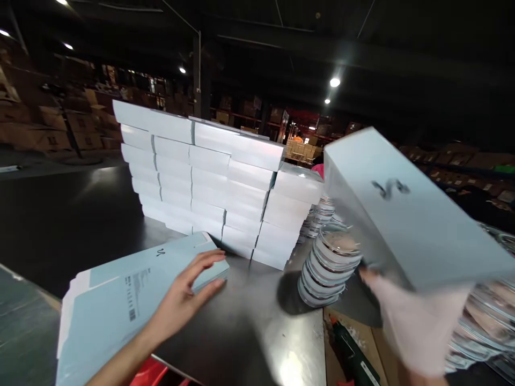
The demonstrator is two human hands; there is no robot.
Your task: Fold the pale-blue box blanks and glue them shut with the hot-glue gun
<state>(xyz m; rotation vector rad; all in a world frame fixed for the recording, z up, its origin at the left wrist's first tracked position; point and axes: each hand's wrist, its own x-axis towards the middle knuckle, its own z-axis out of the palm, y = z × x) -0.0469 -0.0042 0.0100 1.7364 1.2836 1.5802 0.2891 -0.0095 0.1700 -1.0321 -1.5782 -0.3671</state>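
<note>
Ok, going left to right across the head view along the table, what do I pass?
Pile of flat pale-blue cartons → left hand resting on it → stack of assembled boxes → stack of round clear lids → right hand holding an assembled box.

Dim hall, ceiling spotlights [335, 82], table glare [289, 370]; right hand [418, 327] motion-blurred

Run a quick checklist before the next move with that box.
1. Right hand grips the assembled box: ok, though blurred.
2. Left hand rests flat on the stack of flat cartons: ok.
3. Box wall stands even: not ok, its right column is lower.
4. Round tins stacked straight: not ok, leaning.
5. Box lid closed: cannot tell.
</note>
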